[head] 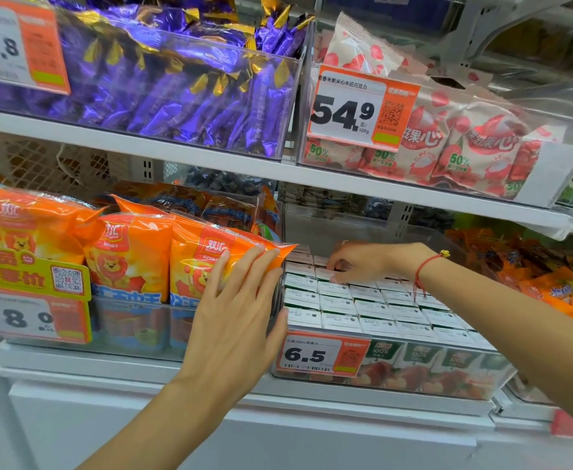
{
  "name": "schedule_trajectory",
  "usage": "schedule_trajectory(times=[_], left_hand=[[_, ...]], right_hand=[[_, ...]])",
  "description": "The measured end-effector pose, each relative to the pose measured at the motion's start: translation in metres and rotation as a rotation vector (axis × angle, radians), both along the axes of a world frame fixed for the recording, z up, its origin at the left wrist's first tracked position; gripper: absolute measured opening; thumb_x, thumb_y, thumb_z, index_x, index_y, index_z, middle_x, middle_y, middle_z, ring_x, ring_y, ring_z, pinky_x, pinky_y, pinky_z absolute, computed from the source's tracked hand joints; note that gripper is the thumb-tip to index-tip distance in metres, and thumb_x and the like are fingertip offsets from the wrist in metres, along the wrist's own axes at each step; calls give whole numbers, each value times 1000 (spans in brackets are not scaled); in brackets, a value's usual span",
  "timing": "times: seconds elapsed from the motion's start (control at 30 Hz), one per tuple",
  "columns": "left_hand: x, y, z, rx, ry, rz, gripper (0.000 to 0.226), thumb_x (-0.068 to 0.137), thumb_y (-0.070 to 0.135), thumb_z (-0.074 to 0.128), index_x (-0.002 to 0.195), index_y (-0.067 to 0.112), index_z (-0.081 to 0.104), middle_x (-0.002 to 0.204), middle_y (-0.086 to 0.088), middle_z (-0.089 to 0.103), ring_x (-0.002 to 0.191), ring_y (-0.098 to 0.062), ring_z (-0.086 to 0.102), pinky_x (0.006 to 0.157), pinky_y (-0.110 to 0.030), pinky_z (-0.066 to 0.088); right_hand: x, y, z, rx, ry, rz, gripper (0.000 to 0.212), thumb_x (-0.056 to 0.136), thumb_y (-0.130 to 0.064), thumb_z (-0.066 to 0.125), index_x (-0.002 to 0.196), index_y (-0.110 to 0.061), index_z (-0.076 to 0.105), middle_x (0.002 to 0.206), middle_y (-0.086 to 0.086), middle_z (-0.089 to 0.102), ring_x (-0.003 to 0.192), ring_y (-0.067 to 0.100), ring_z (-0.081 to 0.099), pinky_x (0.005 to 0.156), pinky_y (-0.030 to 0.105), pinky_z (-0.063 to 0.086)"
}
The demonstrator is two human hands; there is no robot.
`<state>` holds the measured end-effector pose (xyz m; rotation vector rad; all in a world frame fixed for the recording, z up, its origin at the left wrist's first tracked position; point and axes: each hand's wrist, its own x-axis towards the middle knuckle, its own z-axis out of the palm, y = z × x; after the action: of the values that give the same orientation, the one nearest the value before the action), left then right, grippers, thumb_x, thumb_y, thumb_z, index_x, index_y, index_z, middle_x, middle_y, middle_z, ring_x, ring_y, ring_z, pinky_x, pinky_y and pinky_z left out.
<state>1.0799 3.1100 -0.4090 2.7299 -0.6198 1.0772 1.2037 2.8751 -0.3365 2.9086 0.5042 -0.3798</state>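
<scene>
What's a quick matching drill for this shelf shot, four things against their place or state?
Column 1
1. left hand
2. right hand
3. purple wrappers
4. 6.5 price tag

Column 2
A. on the front of the clear bin
B. upper shelf, left side
C. fingers curled onto the cartons, back rows
D. flat against an orange packet

Pairs: 1-D, 2-C, 3-B, 4-A

Left hand [237,300] flat, fingers straight against the rightmost orange snack bag [203,256], thumb at the clear bin [447,385]. Right hand [363,262] in that bin, fingertips curled onto far-left juice cartons [363,307]; grip unclear. Bin front: price tag [322,354], 6.5.
</scene>
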Motion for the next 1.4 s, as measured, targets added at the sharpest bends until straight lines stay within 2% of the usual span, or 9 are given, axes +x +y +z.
schedule_trajectory(times=[0.3,0.5,0.57,0.67,0.77,0.93,1.17,1.27,1.4], left_hand=[[-3,-3,4,-101,-11,-81,41,79,30,74,115,13,64,139,-7,54,136,-28,43,112,-52,33],[-20,-14,15,-205,-16,-160,37,86,27,69,120,14,63,143,-3,49,139,-25,36,116,-45,26],[-34,-22,21,-441,158,-271,36,91,39,61,123,22,60,138,12,48,132,-10,37,110,-34,31],[-57,-36,31,-908,825,-527,48,77,66,50,114,38,61,120,25,60,115,1,54,96,-28,46],[-63,-43,29,-950,1100,-694,49,71,58,60,112,31,65,105,14,73,98,-2,68,82,-23,54],[-69,-46,18,-930,1174,-701,26,78,35,72,104,31,67,94,15,75,89,-4,71,68,-15,55],[-70,-53,4,-1015,1205,-620,20,89,28,67,108,24,68,98,9,76,91,-8,72,76,-19,56],[-71,-56,1,-999,1218,-597,26,89,32,66,114,26,66,101,9,75,94,-7,71,87,-28,56],[-73,-59,1,-1056,1219,-636,24,92,29,63,116,25,64,100,9,76,92,-7,72,72,-17,57]], right_hand=[[-60,-16,-6,335,-454,42,40,103,-25,42,140,-10,38,132,11,49,115,26,50,85,27,37],[-138,1,-1,796,-823,99,30,103,-20,39,132,-17,47,119,1,46,103,10,48,80,21,41],[-169,8,-6,998,-767,64,22,103,-23,40,121,-30,51,114,-7,50,98,2,53,77,17,45],[-208,16,-18,1252,-595,-55,17,101,-25,44,107,-38,54,108,-19,57,98,-4,60,70,14,51],[-228,18,-30,1503,-420,-212,13,98,-26,51,106,-30,60,99,-12,66,88,3,67,63,15,52],[-238,12,-42,1645,-260,-445,21,91,-32,61,110,-23,63,84,-7,75,74,7,72,57,19,54],[-246,-3,-64,1527,-17,-456,26,94,-38,56,113,-24,67,104,-4,75,100,13,70,98,40,51],[-246,-4,-67,1529,-43,-467,32,94,-37,56,121,-22,64,103,-5,75,98,11,70,94,34,54],[-249,-8,-65,1586,82,-443,31,94,-22,60,125,-27,60,111,-5,73,103,9,68,87,25,56]])
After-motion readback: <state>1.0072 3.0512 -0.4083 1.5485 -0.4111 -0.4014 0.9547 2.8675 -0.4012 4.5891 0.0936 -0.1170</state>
